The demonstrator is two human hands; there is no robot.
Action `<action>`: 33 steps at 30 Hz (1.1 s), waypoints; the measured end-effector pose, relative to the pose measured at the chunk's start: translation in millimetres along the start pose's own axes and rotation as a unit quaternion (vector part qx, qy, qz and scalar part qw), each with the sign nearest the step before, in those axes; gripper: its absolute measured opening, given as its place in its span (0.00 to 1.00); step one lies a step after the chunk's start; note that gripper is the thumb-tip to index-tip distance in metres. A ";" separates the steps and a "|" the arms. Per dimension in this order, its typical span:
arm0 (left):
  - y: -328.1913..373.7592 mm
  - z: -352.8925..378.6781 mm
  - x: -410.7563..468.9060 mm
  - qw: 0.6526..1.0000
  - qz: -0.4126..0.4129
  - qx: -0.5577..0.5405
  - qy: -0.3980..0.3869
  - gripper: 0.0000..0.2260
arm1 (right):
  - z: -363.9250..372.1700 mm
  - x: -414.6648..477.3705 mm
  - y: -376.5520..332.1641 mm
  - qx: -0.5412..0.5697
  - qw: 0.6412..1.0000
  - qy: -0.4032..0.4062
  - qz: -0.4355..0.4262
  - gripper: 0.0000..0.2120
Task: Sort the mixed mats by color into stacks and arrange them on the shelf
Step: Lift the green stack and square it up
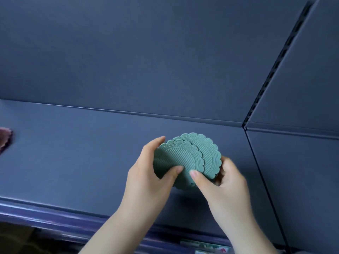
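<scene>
Head view: left hand [146,173], right hand [225,182], each grip on fanned green mats [183,154]; maroon mat [5,138] cut off far left.

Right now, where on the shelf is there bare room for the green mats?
The shelf lies bare between the pinkish mat at far left and the left hand, and from the right hand to the seam. Crowded only around the green mats.

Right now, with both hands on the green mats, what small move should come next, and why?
Probably slide the green mats together into one even stack. They sit fanned, with their scalloped edges offset, gripped by the left hand and the right hand over the shelf. Squared up, they should set down neatly as one color pile.
</scene>
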State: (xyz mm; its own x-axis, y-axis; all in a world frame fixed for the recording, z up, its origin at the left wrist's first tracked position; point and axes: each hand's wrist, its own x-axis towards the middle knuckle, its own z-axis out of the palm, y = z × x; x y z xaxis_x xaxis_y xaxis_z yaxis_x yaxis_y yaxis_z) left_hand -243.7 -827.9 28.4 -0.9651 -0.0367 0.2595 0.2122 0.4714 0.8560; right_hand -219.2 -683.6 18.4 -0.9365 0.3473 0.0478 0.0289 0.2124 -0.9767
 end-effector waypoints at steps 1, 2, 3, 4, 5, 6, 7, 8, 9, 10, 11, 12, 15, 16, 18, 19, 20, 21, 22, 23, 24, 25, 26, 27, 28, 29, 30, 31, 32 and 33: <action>-1.1 -1.8 4.4 1.000 -0.001 0.000 0.001 0.28 | 2.5 4.9 -1.4 0.001 1.000 -0.009 0.001 0.15; -3.0 -5.1 8.5 1.000 -0.002 0.001 0.002 0.29 | 6.8 9.3 -3.0 0.001 1.000 -0.018 0.001 0.14; -5.4 -9.4 12.5 1.000 -0.003 0.004 0.005 0.29 | 12.0 13.0 -4.7 -0.001 1.000 -0.027 -0.001 0.14; -8.6 -14.8 16.2 1.000 -0.002 0.011 0.006 0.29 | 18.5 16.2 -6.1 -0.004 0.999 -0.036 -0.002 0.14; -12.7 -20.8 19.5 1.000 -0.003 0.018 0.007 0.27 | 25.6 18.4 -7.3 -0.006 0.999 -0.045 -0.004 0.14; -17.5 -27.4 22.2 1.000 -0.007 0.024 0.009 0.26 | 33.5 19.5 -8.3 -0.008 0.998 -0.055 -0.005 0.14; -22.9 -34.7 24.2 0.999 -0.011 0.029 0.009 0.26 | 42.0 19.7 -9.7 -0.011 0.998 -0.065 -0.004 0.14; -28.2 -42.4 26.3 0.999 -0.015 0.033 0.008 0.26 | 50.9 19.3 -11.7 -0.017 0.997 -0.074 -0.004 0.14; -34.1 -50.6 29.0 0.999 -0.017 0.036 0.005 0.26 | 60.3 19.1 -14.1 -0.025 0.996 -0.081 -0.005 0.13; -40.5 -59.3 32.6 0.999 -0.017 0.036 0.002 0.26 | 70.7 19.3 -16.9 -0.034 0.996 -0.087 -0.006 0.13; -47.3 -68.6 36.6 0.999 -0.016 0.032 -0.005 0.27 | 81.7 19.5 -19.9 -0.041 0.995 -0.091 -0.006 0.13; -54.1 -78.5 40.9 0.999 -0.017 0.026 -0.012 0.28 | 93.3 19.4 -23.2 -0.046 0.994 -0.096 -0.005 0.13; -76.4 -113.8 54.8 0.999 -0.024 0.010 -0.029 0.29 | 129.7 13.5 -33.5 -0.052 0.994 -0.096 -0.011 0.13; -84.6 -127.9 59.7 0.999 -0.025 0.009 -0.034 0.30 | 143.3 10.0 -37.7 -0.050 0.994 -0.094 -0.013 0.13; -102.0 -157.8 69.3 0.999 -0.026 0.011 -0.042 0.30 | 171.9 2.8 -47.6 -0.047 0.994 -0.095 -0.012 0.13; -111.0 -172.5 73.6 0.999 -0.027 0.015 -0.045 0.30 | 186.4 -0.2 -52.3 -0.048 0.994 -0.099 -0.011 0.13; -120.2 -187.0 77.4 0.998 -0.027 0.022 -0.050 0.30 | 201.7 -2.6 -56.2 -0.051 0.993 -0.105 -0.010 0.13; -129.7 -201.1 80.7 0.998 -0.027 0.031 -0.055 0.30 | 216.8 -5.0 -59.6 -0.056 0.992 -0.112 -0.010 0.12; -138.8 -214.9 83.7 0.997 -0.026 0.039 -0.060 0.30 | 232.3 -7.4 -62.3 -0.059 0.991 -0.116 -0.010 0.12; -147.0 -227.5 87.1 0.997 -0.025 0.046 -0.065 0.30 | 245.8 -10.2 -64.5 -0.060 0.991 -0.117 -0.011 0.12; -154.2 -239.8 91.0 0.996 -0.023 0.054 -0.070 0.31 | 259.1 -12.8 -66.0 -0.060 0.991 -0.116 -0.011 0.13; -160.9 -251.5 95.1 0.995 -0.022 0.064 -0.078 0.31 | 271.5 -15.9 -67.5 -0.059 0.992 -0.114 -0.011 0.12; -166.5 -262.1 99.6 0.993 -0.021 0.075 -0.088 0.31 | 282.9 -19.0 -68.4 -0.059 0.992 -0.112 -0.008 0.12; -171.4 -271.9 104.2 0.991 -0.022 0.088 -0.097 0.32 | 293.1 -22.1 -69.8 -0.059 0.992 -0.113 -0.004 0.12; -175.7 -280.7 108.9 0.989 -0.024 0.102 -0.105 0.33 | 302.4 -24.5 -71.0 -0.059 0.992 -0.114 0.002 0.12; -178.9 -288.4 113.1 0.986 -0.028 0.117 -0.114 0.34 | 310.4 -26.5 -72.4 -0.060 0.991 -0.117 0.007 0.11; -181.8 -295.2 117.1 0.983 -0.033 0.128 -0.124 0.34 | 317.9 -27.8 -73.5 -0.063 0.991 -0.117 0.012 0.11; -184.4 -300.9 121.0 0.981 -0.036 0.138 -0.135 0.34 | 324.8 -28.7 -75.1 -0.069 0.991 -0.117 0.016 0.11; -186.6 -305.3 124.7 0.977 -0.037 0.148 -0.146 0.35 | 331.1 -29.0 -76.2 -0.079 0.990 -0.115 0.019 0.12; -188.9 -308.7 128.6 0.974 -0.037 0.158 -0.158 0.35 | 336.4 -29.0 -77.3 -0.092 0.989 -0.111 0.019 0.12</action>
State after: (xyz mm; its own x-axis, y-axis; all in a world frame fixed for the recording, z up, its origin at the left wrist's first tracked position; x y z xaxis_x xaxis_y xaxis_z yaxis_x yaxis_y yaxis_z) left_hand -360.5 -1193.6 38.2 -0.9858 0.1676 0.0085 0.1295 0.7274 0.6739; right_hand -311.8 -1017.3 22.2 -0.9867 0.1531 -0.0555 0.1096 0.3722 -0.9217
